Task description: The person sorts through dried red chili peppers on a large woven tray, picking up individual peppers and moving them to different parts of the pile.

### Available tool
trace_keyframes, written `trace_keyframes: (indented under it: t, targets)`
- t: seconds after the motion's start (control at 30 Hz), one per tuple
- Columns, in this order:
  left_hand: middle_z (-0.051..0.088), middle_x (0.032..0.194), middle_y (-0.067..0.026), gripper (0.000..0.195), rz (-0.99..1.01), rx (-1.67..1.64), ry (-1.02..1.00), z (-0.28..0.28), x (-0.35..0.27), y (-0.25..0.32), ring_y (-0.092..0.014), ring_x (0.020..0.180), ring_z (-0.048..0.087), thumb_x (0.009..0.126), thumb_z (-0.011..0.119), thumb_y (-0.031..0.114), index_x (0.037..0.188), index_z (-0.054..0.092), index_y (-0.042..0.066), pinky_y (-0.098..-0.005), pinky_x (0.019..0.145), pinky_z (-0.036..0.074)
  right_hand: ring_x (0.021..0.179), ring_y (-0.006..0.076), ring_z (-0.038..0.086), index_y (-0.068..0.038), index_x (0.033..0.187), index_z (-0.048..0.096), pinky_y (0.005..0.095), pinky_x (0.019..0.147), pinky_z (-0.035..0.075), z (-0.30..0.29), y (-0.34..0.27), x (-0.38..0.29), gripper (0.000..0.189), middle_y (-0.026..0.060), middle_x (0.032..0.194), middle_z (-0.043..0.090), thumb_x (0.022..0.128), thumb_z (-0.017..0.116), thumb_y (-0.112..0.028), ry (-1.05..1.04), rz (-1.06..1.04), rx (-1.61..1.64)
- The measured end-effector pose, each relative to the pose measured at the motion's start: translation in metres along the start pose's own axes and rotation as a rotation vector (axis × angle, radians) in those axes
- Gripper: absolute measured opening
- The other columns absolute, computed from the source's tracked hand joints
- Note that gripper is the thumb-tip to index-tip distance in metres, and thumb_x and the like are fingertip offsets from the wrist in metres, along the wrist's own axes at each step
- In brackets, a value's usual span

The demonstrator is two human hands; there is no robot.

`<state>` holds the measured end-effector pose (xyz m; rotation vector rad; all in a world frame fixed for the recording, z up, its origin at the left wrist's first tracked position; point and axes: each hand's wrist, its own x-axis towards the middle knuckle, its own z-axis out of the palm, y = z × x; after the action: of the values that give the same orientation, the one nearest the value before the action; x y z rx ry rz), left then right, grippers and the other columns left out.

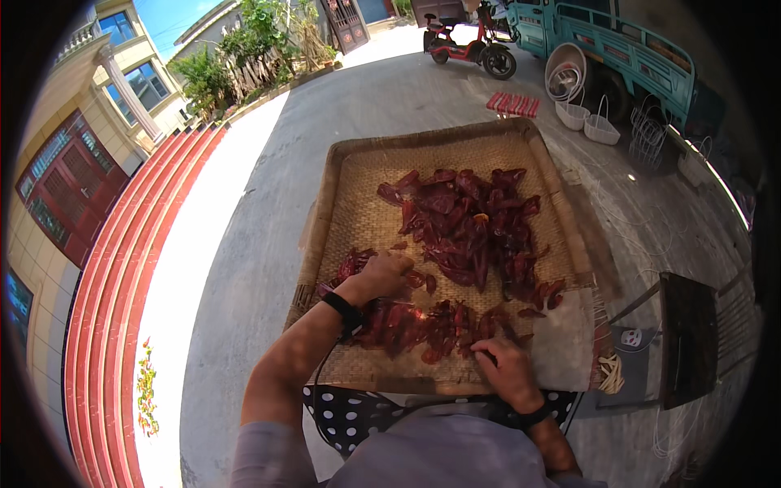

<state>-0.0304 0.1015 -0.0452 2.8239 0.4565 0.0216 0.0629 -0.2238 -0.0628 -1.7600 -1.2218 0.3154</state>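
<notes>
A large woven tray (360,207) with a raised rim lies before me. Dried red chili peppers (470,226) are heaped on its far half, and more peppers (396,323) lie in a row along the near side. My left hand (385,272) is over the tray's left part, next to a small pile of peppers (356,263); its fingertips are partly hidden, so its hold is unclear. At the right end of the near row, my right hand (503,366) has its thumb and forefinger at the peppers. Whether it grips one cannot be made out.
A dark wooden chair (689,340) stands at the right, with a bundle of pale strips (611,374) at the tray's near right corner. Beyond the tray are a red striped stool (512,105), white baskets (601,129), a red scooter (467,39) and a teal cargo vehicle (622,43). Red steps (134,244) rise left.
</notes>
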Motion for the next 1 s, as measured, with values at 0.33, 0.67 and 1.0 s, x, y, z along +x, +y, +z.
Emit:
trace_keyframes:
  t: [0.33, 0.67, 1.0]
  targets:
    - [0.060, 0.092, -0.0124, 0.024, 0.004, 0.193, -0.024, 0.004, 0.004, 0.015, -0.034, 0.094, 0.057, 0.073, 0.071, 0.019, 0.091, 0.058, 0.010, -0.0427, 0.075, 0.046, 0.084, 0.0298, 0.062, -0.007, 0.094, 0.064, 0.0373, 0.073, 0.050, 0.000, -0.002, 0.001, 0.013, 0.0107, 0.089, 0.063, 0.081, 0.063, -0.008, 0.027, -0.025, 0.014]
    - [0.061, 0.082, -0.0071, 0.018, -0.021, -0.477, -0.161, -0.055, -0.005, 0.018, -0.023, 0.076, 0.058, 0.080, 0.065, 0.005, 0.098, 0.060, 0.007, -0.0349, 0.069, 0.047, 0.084, 0.0299, 0.061, -0.006, 0.094, 0.064, 0.0374, 0.072, 0.049, -0.002, -0.004, 0.001, 0.012, 0.0109, 0.089, 0.063, 0.082, 0.063, -0.008, 0.035, -0.048, 0.024]
    - [0.057, 0.108, -0.0129, 0.043, -0.112, -0.078, 0.451, -0.074, -0.002, 0.006, -0.031, 0.099, 0.058, 0.077, 0.069, 0.012, 0.118, 0.056, 0.007, -0.0398, 0.087, 0.048, 0.083, 0.0307, 0.062, -0.006, 0.094, 0.064, 0.0376, 0.071, 0.050, 0.000, -0.002, 0.002, 0.012, 0.0119, 0.087, 0.063, 0.083, 0.063, -0.008, 0.019, -0.058, 0.055]
